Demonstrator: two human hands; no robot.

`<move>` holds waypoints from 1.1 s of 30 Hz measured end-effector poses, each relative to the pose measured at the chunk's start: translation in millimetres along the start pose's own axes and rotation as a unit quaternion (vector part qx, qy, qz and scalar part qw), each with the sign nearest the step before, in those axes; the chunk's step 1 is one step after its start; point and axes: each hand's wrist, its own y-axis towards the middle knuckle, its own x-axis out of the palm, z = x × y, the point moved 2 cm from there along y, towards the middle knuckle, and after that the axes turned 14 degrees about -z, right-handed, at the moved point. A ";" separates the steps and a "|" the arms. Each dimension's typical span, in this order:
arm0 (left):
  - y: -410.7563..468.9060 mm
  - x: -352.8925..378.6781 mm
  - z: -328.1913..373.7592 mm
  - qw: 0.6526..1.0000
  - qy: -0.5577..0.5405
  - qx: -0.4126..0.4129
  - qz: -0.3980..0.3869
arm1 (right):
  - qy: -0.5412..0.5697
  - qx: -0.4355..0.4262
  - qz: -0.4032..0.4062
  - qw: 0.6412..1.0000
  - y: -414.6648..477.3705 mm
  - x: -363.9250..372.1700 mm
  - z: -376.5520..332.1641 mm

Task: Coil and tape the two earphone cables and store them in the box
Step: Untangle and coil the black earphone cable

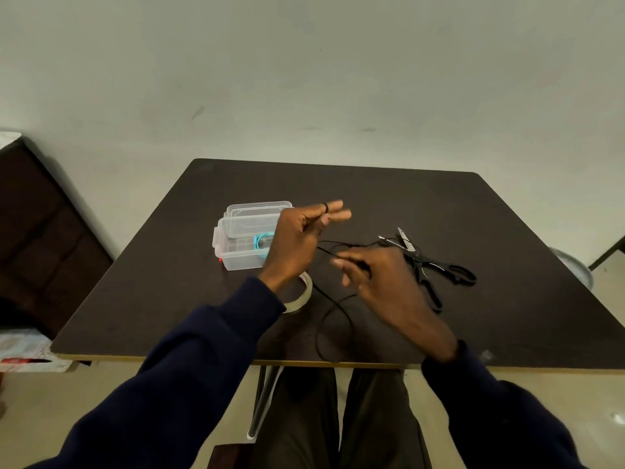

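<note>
A clear plastic box [236, 257] stands open on the dark table [162, 292], its lid [257, 208] lying behind it. Inside the box lies a coiled blue earphone cable [262, 241]. My left hand [297, 242] is raised in front of the box, its fingers stretched out with a turn of the black earphone cable [338, 301] round one finger and the thumb pressing on it. My right hand [382, 289], a little lower and to the right, pinches the same cable. The remaining length trails in a loose loop toward the table's near edge.
A roll of clear tape [306, 292] lies just under my left wrist. Black-handled scissors [436, 265] lie to the right of my right hand, blades pointing away. A dark cabinet [44, 238] stands to the left of the table.
</note>
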 end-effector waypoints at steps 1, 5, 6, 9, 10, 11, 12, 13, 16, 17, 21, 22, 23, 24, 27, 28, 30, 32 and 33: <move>-1.2 1.5 -1.9 0.999 0.009 -0.015 -0.033 | -0.044 -0.009 0.014 0.999 2.7 -12.8 2.7; -14.8 13.0 2.4 0.983 -0.100 -0.096 -0.122 | -0.109 -0.053 0.055 0.991 19.3 -53.3 12.6; -16.8 15.6 5.1 0.976 -0.136 -0.114 -0.128 | -0.096 -0.068 0.064 0.991 23.5 -58.8 14.2; -20.4 20.8 11.9 0.932 -0.292 -0.162 -0.144 | 0.008 -0.056 0.089 0.994 33.7 -60.8 25.0; -21.1 21.9 14.9 0.909 -0.355 -0.160 -0.148 | 0.050 -0.042 0.091 0.994 35.5 -56.6 29.4; -21.4 21.4 19.0 0.886 -0.414 -0.145 -0.151 | 0.096 -0.028 0.090 0.991 36.5 -49.4 33.1; -20.9 20.5 22.5 0.868 -0.458 -0.124 -0.147 | 0.148 -0.014 0.084 0.985 36.2 -39.1 36.5; -19.1 18.9 24.5 0.850 -0.499 -0.099 -0.135 | 0.194 -0.002 0.076 0.978 34.3 -26.9 39.2; -8.8 11.1 22.5 0.805 -0.582 -0.034 -0.108 | 0.272 0.017 0.023 0.962 23.5 11.9 36.1; -5.9 8.8 20.7 0.809 -0.578 -0.015 -0.107 | 0.284 0.018 0.003 0.959 19.0 20.6 31.5; -3.2 2.5 10.9 0.940 -0.339 0.000 -0.040 | 0.163 0.000 -0.041 0.986 7.5 21.9 15.1; -3.5 0.7 9.6 0.972 -0.234 0.005 -0.025 | 0.098 -0.011 -0.047 0.994 6.6 15.4 11.0; -3.8 -0.2 7.6 0.991 -0.135 0.009 -0.019 | 0.044 -0.022 -0.054 0.997 6.0 7.5 6.6; -3.9 -0.6 4.3 0.998 -0.065 0.011 -0.020 | 0.004 -0.029 -0.057 0.998 6.1 -1.7 4.5; -9.3 0.4 3.1 0.997 -0.021 -0.020 -0.065 | -0.071 -0.055 -0.030 0.995 11.1 -32.9 -0.2; -11.8 1.8 4.4 0.995 -0.041 -0.043 -0.084 | -0.089 -0.064 -0.013 0.994 14.4 -41.6 -0.4; -16.1 7.5 8.1 0.984 -0.105 -0.093 -0.112 | -0.115 -0.084 0.024 0.990 22.3 -56.0 -0.4; -20.2 13.0 12.7 0.965 -0.192 -0.127 -0.128 | -0.091 -0.092 0.061 0.990 31.0 -64.6 3.2; -22.0 14.9 15.4 0.949 -0.247 -0.140 -0.136 | -0.060 -0.088 0.078 0.991 34.9 -66.3 6.9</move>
